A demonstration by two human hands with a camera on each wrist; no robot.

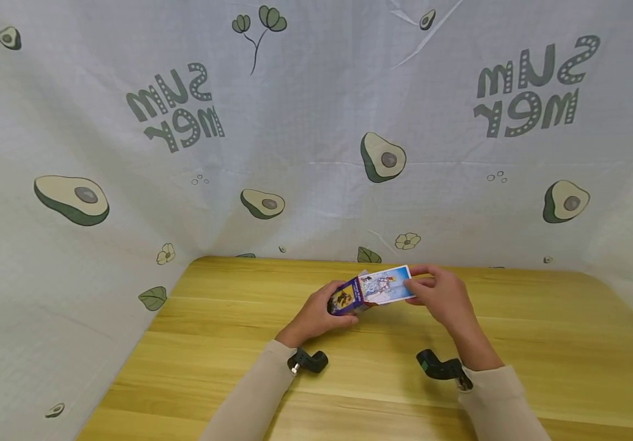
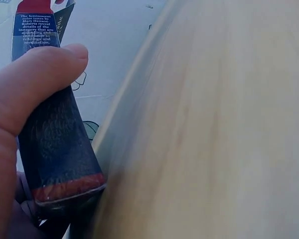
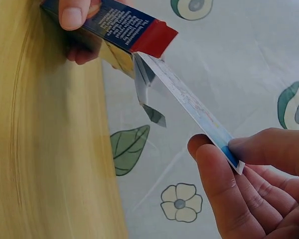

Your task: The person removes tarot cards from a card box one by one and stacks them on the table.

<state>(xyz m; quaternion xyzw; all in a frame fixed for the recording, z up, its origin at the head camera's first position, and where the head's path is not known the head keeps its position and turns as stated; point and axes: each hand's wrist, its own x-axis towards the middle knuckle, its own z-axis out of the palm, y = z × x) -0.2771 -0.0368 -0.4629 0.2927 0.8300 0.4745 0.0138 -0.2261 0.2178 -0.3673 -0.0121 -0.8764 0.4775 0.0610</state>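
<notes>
In the head view my left hand (image 1: pixel 315 316) grips a dark blue and purple card box (image 1: pixel 343 298) above the wooden table, tilted, its open end facing right. The left thumb presses along the printed narrow side of the box (image 2: pixel 57 134) in the left wrist view. An illustrated card (image 1: pixel 382 286), white-bordered with a blue end, sticks partway out of the opening. My right hand (image 1: pixel 444 298) pinches the card's outer end between thumb and fingers. Red and silvery flaps (image 3: pixel 158 40) stand open at the box mouth in the right wrist view. The box's inside is hidden.
Below the hands lies the wooden table (image 1: pixel 228 343). A pale cloth (image 1: pixel 305 122) printed with avocados, flowers and lettering hangs behind it and along its left side. Black camera mounts (image 1: pixel 311 361) sit at both wrists.
</notes>
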